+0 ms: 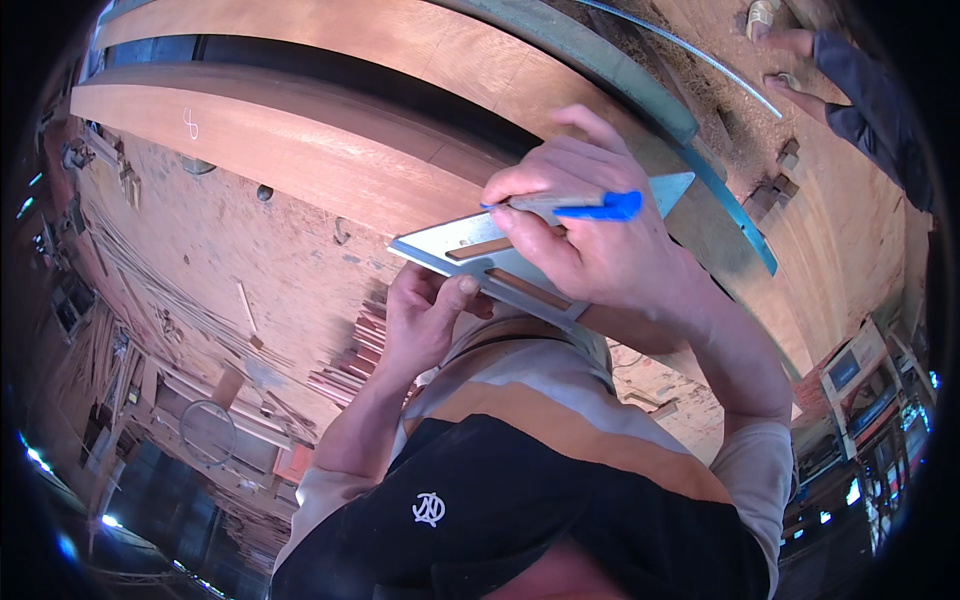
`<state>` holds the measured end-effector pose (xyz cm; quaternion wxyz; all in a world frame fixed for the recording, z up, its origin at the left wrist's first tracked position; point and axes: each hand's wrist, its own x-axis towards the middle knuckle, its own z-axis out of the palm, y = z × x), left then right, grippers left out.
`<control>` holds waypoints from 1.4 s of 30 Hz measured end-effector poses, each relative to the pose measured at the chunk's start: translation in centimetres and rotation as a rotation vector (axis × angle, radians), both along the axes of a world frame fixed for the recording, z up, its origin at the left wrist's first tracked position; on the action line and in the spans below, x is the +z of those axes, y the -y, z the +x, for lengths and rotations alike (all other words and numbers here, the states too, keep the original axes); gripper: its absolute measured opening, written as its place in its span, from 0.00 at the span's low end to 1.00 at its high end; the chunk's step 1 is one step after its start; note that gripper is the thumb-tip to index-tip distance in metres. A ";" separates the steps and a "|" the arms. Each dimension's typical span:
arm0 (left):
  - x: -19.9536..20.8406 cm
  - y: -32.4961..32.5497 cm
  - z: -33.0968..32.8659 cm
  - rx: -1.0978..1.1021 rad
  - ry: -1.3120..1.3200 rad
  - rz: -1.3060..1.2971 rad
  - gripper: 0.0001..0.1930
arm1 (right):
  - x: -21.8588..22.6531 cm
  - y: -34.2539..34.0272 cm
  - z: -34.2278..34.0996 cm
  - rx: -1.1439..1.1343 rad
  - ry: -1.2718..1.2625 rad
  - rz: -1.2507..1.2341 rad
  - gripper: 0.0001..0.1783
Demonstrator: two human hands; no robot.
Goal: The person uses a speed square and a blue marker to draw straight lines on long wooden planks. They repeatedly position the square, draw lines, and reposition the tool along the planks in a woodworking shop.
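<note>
Below the left hand (pixel 428 308), reddish wood strips (pixel 345 372) lie partly hidden.

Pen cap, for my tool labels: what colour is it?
The pen cap is bright blue, best seen in the head view.

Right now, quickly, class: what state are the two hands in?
Left hand: closed, gripping the edge of a slotted metal square.
Right hand: closed, holding a blue-capped pen.
</note>
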<state>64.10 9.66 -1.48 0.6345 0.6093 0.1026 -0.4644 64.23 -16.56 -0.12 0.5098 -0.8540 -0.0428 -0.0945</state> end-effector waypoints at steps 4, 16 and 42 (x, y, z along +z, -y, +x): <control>-0.2 -0.2 -0.1 0.017 -0.016 -0.032 0.27 | 0.5 -0.6 0.6 0.107 -0.054 0.000 0.02; -0.7 -0.6 0.8 -0.079 -0.011 -0.085 0.24 | 1.9 -1.7 0.8 0.084 -0.153 -0.191 0.02; 0.5 12.6 -22.9 -0.075 -0.061 -0.025 0.17 | -2.5 7.6 -39.4 -0.709 -0.029 -0.029 0.21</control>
